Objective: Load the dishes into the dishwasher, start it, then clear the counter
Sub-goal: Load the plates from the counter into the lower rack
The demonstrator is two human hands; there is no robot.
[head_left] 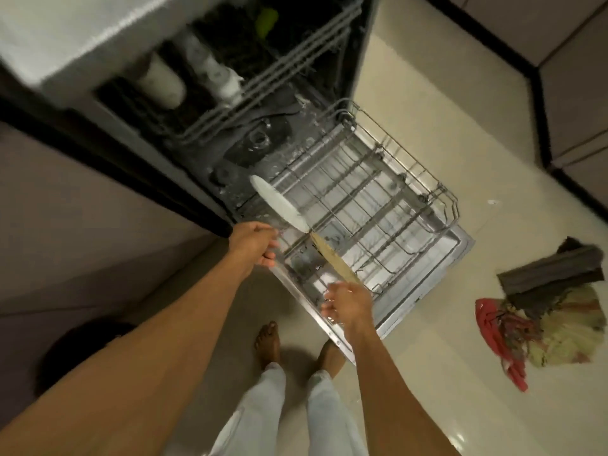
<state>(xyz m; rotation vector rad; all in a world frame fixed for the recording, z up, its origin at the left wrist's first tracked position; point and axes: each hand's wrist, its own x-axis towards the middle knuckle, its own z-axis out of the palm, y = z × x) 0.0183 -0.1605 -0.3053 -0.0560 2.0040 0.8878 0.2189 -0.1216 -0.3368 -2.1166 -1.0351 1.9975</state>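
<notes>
Tan plate (334, 258) stands on edge in the near part of the lower rack (450, 205), tilted, its far tip just about meeting the near tip of the white plate (278, 207). The white plate is also on edge, at the rack's left-rear corner, right by the tub opening. Right hand (348, 306) is on the tan plate's near end and pinches it, with the fingers (329, 302) curled down around the edge. Left hand (255, 243) sits at the rack's left rim just below the white plate, fingers (268, 256) curled in. The frame is too blurred to tell whether they grip the rim, touch the plate or hold nothing. The lower rack is pulled fully out over the dropped door (455, 248) of the dishwasher (263, 139). Apart from the two plates, its tines look bare. Upper rack (263, 77) is partly out and carries two pale cup-like items (164, 80) and something green (267, 19) further back, details smeared. Counter edge (82, 37) runs above it, top left. The person's bare feet (268, 343) and pale trousers (250, 406) are just beside the door's near corner. On the cream floor (427, 103) right of the door, well apart from it, lies a heap of cloths (559, 327): dark grey on top, red and yellowish under.
</notes>
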